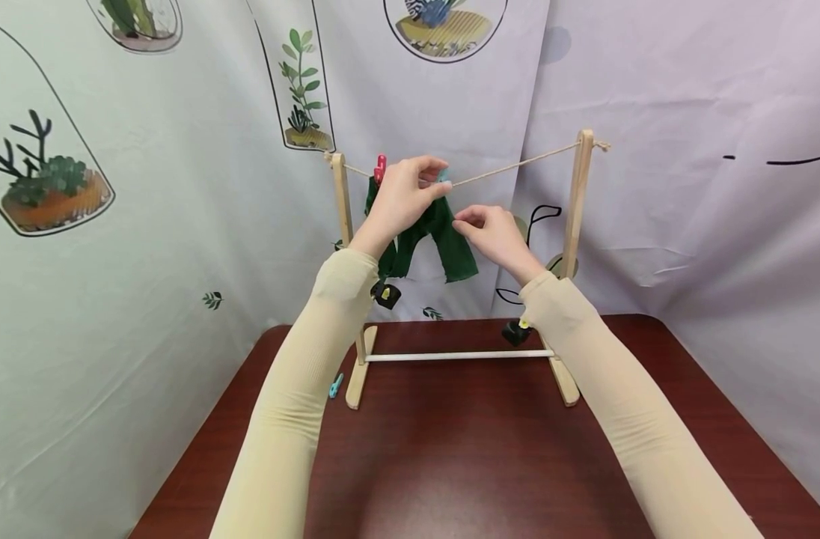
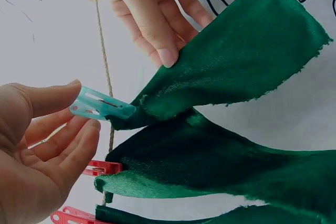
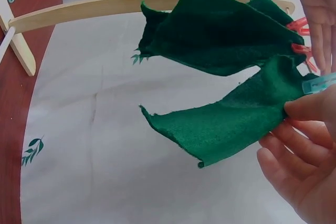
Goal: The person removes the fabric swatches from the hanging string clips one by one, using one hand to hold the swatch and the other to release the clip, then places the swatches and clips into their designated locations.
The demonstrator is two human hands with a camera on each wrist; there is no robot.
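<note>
Small green trousers hang from a cord line, their legs downward. My left hand pinches a light blue clothespin between thumb and fingers, at the waist corner of the trousers beside the cord. With its thumb on the cloth edge, my right hand pinches the trousers just below that clothespin. A red clothespin grips the other waist corner. Farther along the line, a second red clothespin holds more green cloth, partly hidden by my left hand and forearm in the head view.
The line runs between two wooden posts joined low down by a white rod. A blue clothespin lies on the dark red table by the left foot. A printed cloth backdrop stands behind.
</note>
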